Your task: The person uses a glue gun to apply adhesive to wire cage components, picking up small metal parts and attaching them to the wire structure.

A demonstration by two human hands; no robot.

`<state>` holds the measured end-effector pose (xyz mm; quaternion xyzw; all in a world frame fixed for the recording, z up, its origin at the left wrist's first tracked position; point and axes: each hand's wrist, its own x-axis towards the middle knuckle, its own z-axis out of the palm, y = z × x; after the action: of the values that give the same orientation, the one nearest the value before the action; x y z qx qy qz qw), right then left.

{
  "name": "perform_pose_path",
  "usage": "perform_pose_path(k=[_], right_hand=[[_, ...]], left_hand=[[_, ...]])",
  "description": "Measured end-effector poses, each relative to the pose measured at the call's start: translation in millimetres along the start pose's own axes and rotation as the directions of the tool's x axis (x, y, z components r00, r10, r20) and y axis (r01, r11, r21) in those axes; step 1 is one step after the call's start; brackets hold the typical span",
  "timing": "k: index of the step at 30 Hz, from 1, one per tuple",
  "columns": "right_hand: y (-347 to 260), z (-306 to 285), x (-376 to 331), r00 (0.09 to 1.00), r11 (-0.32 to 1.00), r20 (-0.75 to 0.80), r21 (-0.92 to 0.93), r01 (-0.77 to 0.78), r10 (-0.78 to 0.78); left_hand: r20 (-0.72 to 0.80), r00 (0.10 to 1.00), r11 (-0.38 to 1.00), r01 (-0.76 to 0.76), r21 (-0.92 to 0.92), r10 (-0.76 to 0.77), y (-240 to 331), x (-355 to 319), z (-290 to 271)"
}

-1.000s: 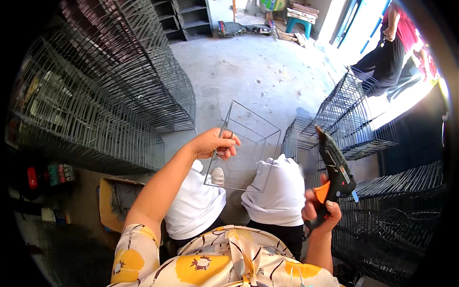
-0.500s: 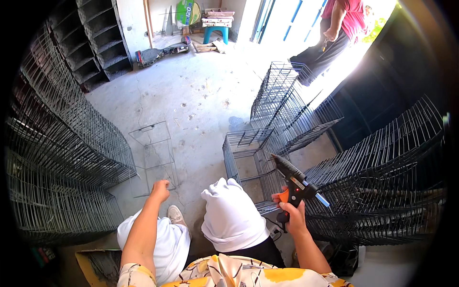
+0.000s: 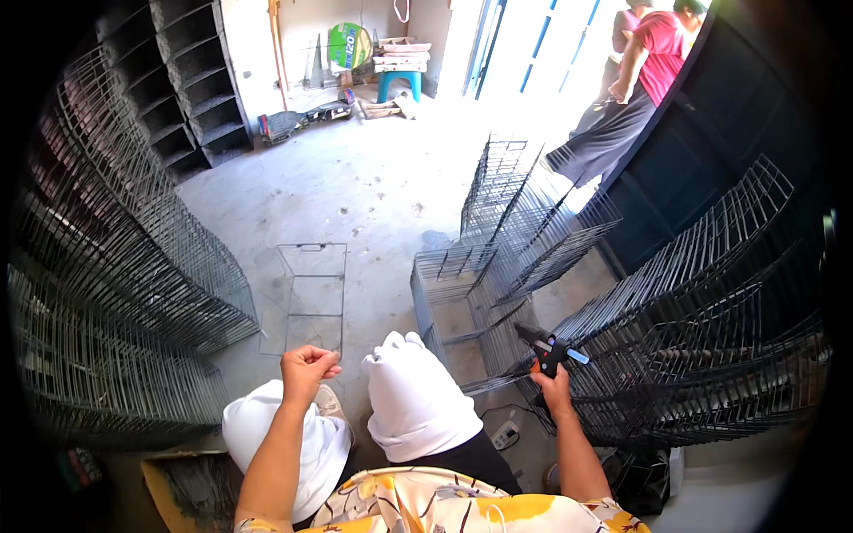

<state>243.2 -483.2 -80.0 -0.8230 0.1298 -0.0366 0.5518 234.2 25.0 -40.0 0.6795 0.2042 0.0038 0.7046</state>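
In front of my left knee, my left hand (image 3: 306,371) is closed in a pinch at the near edge of a thin wire frame (image 3: 316,314). The frame is rectangular with crossbars and stretches away above the concrete floor. On the right, my right hand (image 3: 554,387) grips a black hot glue gun (image 3: 553,352) with an orange trigger. A blue glue stick (image 3: 577,356) juts from its back end. The gun's nozzle points left and away, over dark wire racks (image 3: 498,306). My fingers partly hide the gun's handle.
Stacked wire grids (image 3: 178,258) stand on the left, and more grids (image 3: 693,320) on the right. A white power strip (image 3: 506,435) lies beside my right knee. Far off are dark shelves (image 3: 191,84), a blue stool (image 3: 400,83) and two people by the bright doorway, one in a red top (image 3: 662,53).
My left hand and the wire frame have shifted right, and the frame has turned straighter. The glue gun has moved lower and slightly right. A second person now shows at the doorway.
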Motion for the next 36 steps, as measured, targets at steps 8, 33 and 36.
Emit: perform_pose_path(k=[8,33,36], right_hand=[[26,9,24,0.985,0.986,-0.033,0.001,0.168,-0.168],[92,56,23,0.890,0.867,-0.186,-0.377,0.327,-0.416],[79,74,23,0.913,0.893,-0.117,-0.289,0.344,-0.390]], left_hand=[[-0.013,0.976,0.957,0.209,-0.200,-0.216,-46,-97,-23],[-0.161,0.979,0.992,0.120,-0.035,-0.124,-58,-128,-6],[-0.191,0.971,0.989,0.144,-0.015,-0.145,-65,-122,-6]])
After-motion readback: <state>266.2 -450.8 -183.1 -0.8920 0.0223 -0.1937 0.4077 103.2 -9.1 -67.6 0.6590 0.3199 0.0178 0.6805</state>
